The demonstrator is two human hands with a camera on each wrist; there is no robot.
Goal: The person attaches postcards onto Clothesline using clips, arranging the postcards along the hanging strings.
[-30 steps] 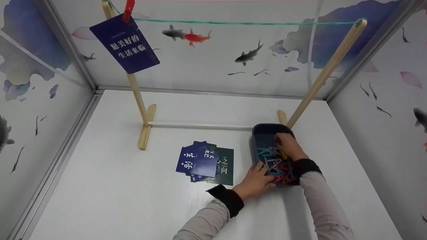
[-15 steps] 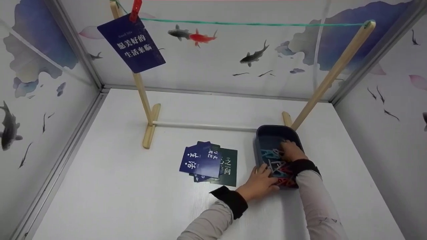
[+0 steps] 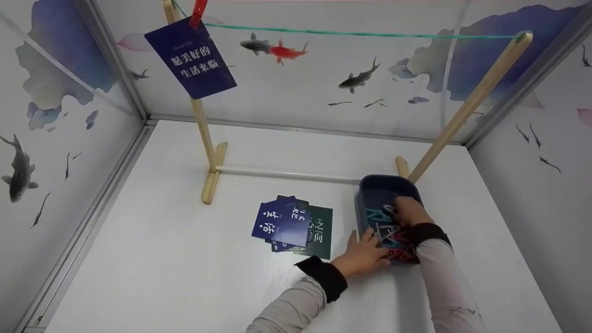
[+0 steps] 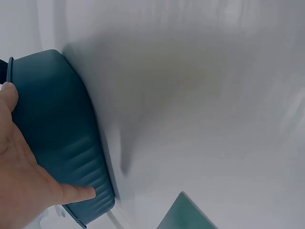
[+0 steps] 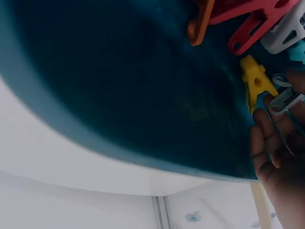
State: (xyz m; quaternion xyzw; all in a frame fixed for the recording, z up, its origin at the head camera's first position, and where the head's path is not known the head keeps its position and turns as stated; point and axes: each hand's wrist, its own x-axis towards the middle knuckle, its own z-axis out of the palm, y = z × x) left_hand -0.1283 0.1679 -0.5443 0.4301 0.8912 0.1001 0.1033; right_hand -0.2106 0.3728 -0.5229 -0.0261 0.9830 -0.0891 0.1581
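A dark blue plastic box on the right of the table holds several coloured clothespins. My left hand holds its near left corner, fingers at the rim and one finger spread on the ridged outer wall in the left wrist view. Inside the box, my right hand pinches a grey clothespin in the right wrist view. Beside those fingers lies a yellow clothespin; a red clothespin and an orange one are farther off. Other clothespins are partly hidden behind the hands.
Blue cards overlap a dark green card left of the box. A wooden stand carries a green string. From its left end hangs a blue card under a red clothespin. Printed walls enclose the table.
The head view has shifted slightly, so the scene sits farther right. My right hand has reached down among the clothespins, and a grey one now shows at its fingertips. My left hand stays on the box.
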